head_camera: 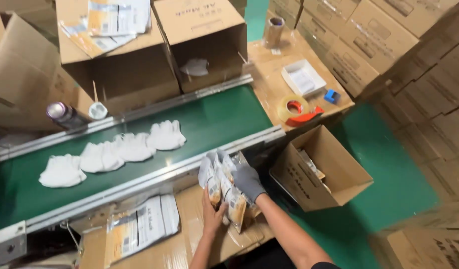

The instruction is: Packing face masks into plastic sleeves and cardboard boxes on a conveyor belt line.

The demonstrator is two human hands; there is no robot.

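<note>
You are holding a stack of pouches (223, 187) upright between both hands, just below the near rail of the belt (209, 117). Your right hand (248, 182), in a grey glove, is closing over the top and right side of the stack, fingers curled around it. Your left hand (212, 214), bare, is gripping the stack from below and the left — thumb up against the front pouch. The pouches are standing over a flat carton (189, 239), tilted slightly away from you.

To the right of your hands an open box (339, 172) is sitting on the green floor, with a few pouches showing inside it. To your left, more pouches (139, 229) are lying flat on the carton. On the belt, a row of white masks (114, 154) is lying in a loose line — well apart from your hands. Beyond the belt's end, a tape dispenser (299, 112) and a white tray (302, 78) are resting on a carton top.
</note>
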